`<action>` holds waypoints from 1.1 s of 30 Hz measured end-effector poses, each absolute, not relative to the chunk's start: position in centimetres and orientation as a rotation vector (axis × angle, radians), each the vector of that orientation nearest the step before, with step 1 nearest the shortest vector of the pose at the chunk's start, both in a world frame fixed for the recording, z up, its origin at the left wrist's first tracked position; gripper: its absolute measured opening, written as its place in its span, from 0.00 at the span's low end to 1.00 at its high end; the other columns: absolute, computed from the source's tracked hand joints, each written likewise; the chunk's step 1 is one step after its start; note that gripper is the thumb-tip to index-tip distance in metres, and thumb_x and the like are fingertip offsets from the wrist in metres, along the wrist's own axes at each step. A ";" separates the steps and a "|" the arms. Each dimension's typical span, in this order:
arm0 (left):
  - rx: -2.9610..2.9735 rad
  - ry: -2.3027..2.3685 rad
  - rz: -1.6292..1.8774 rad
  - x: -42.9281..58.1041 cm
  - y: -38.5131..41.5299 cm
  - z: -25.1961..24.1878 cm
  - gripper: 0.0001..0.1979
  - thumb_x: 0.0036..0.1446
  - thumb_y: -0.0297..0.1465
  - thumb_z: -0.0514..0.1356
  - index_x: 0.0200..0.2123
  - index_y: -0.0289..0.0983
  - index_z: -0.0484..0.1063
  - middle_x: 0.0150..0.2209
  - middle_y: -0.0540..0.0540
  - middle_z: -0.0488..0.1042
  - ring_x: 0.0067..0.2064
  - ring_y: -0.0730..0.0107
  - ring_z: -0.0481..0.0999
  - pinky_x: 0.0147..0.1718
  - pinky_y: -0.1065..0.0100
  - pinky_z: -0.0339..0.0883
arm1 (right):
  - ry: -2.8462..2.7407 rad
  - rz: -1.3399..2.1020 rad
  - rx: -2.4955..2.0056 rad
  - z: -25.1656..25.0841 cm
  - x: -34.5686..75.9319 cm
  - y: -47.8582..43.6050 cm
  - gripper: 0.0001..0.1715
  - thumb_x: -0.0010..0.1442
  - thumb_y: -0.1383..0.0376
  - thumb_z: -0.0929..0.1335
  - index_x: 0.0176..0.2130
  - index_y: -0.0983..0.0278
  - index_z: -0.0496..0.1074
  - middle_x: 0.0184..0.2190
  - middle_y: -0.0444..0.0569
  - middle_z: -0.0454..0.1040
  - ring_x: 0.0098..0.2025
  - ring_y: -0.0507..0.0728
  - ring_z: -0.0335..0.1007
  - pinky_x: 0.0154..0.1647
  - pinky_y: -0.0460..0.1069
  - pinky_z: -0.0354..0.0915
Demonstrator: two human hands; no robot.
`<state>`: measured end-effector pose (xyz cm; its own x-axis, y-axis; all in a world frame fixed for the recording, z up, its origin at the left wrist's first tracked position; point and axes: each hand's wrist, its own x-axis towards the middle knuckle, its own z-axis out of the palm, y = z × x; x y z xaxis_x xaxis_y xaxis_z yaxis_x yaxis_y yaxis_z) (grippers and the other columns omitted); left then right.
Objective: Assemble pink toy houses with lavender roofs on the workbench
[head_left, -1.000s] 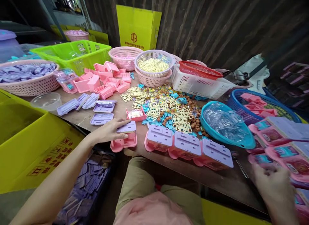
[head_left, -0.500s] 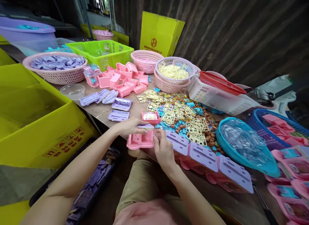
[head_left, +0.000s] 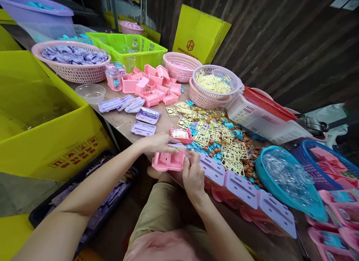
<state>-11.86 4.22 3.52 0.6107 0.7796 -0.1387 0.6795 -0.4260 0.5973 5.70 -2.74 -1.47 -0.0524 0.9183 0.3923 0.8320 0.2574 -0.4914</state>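
While my left hand grips the upper part of a small, open-fronted pink plastic housing capped by a flat lavender panel, my right hand bends its fingers against the housing's right side; whether they clasp its wall or some small part hidden behind them, I cannot tell. The housing is at the near edge of the brown counter, just before my lap, its hollow interior turned towards me; whether its base touches the surface is unclear.

Judged by its neighbours, this unit appears partly assembled: its top is on, but I can make out no clear front cover on it. To its right, a row of three pink boxes with slotted lavender tops seems further along, and the pink-and-blue plastic units at the far right look nearer completion.

Much stock seems unused. Just beyond the housing lies a small pink tray holding a pale packed piece; to the left lie loose lavender slotted plates and, behind these, a heap of open pink plastic trays. Pale yellow lattice frames spread over small blue and brown pieces, and a turquoise basin contains clear plastic parts.
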 end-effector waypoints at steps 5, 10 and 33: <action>2.276 1.074 0.225 -12.0 4.4 3.2 0.24 0.56 0.42 0.55 0.55 0.41 0.66 0.37 0.47 0.77 0.34 0.68 0.74 0.30 0.74 0.59 | -1.993 0.037 -1.694 -1.8 5.4 -2.7 0.16 0.64 0.65 0.53 0.45 0.69 0.62 0.31 0.55 0.75 0.27 0.59 0.75 0.20 0.47 0.61; 2.306 1.031 0.222 -12.1 4.7 3.0 0.24 0.55 0.41 0.55 0.54 0.40 0.66 0.35 0.48 0.77 0.32 0.70 0.73 0.29 0.75 0.58 | -2.152 -0.155 -1.880 -2.2 4.6 -2.6 0.17 0.62 0.71 0.55 0.48 0.71 0.62 0.25 0.53 0.74 0.24 0.59 0.74 0.18 0.47 0.60; 2.134 1.197 0.139 -11.8 4.4 2.9 0.29 0.53 0.47 0.54 0.57 0.43 0.63 0.49 0.47 0.74 0.41 0.59 0.75 0.38 0.70 0.64 | -2.078 -0.143 -2.442 6.9 23.1 1.5 0.16 0.61 0.66 0.58 0.44 0.63 0.71 0.38 0.54 0.75 0.35 0.58 0.72 0.30 0.47 0.61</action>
